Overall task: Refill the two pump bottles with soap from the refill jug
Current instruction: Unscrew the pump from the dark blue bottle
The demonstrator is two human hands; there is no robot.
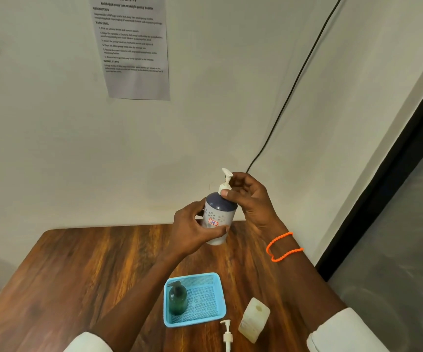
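Bottle in hand: grey-white plastic pump bottle with dark blue shoulder (219, 219), speckled print and a small red-edged sticker, held up above the far edge of the wooden counter (83, 270), tilted a little.
Left hand: your left hand (192, 231) wraps the lower body of that bottle, grip clenched around it, thumb across the front below the sticker.
Right hand: your right hand (249, 196) is at the bottle's top, fingers pinching the white pump head (225, 180) at its collar; grip closed on the pump. Orange beaded bracelet (281, 246) loops your right wrist.
Basket: light blue plastic mesh basket (215, 316) sits on the counter near you, holding a dark green pump bottle (177, 299) upright in its left part, pump on.
Jug: pale translucent squarish refill jug (254, 318) stands just right of the basket, mouth open, no cap visible.
Loose pump: second white pump with tube (227, 334) lies on the counter between basket and jug, close to the near edge.
Wall: printed paper sheet (131, 47) stuck up high; black cable (294, 85) runs down diagonally.
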